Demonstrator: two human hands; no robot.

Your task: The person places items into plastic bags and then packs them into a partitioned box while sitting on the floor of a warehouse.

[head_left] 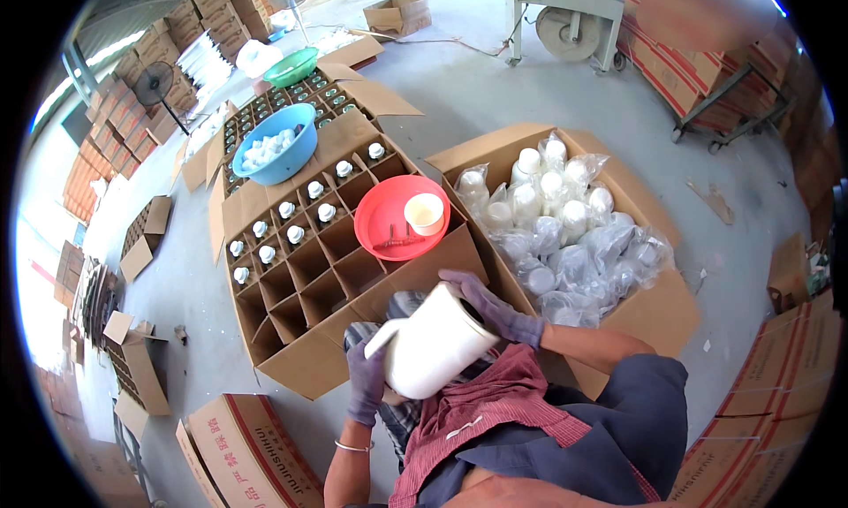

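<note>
A white jug [435, 347] with a side handle lies tilted over my lap, its dark open end to the right. My left hand [367, 381], in a grey-purple glove, is closed around the jug by its handle, with some fingers hidden behind it. Gloved too, my right hand [495, 311] grips the jug's open end from the right. Just beyond the jug, a red basin [378, 209] sits on a divided carton [309, 372]; in it are a cream cup [424, 213] and small red-and-metal pieces [399, 242]. White-topped bottle-like items [343, 169] stand in several of the carton's compartments.
To the right, an open carton [649, 327] holds several white containers in clear plastic bags [565, 230]. A blue basin [306, 141] of small white pieces and a green basin [291, 67] rest farther back. A closed printed carton [238, 455] stands at lower left.
</note>
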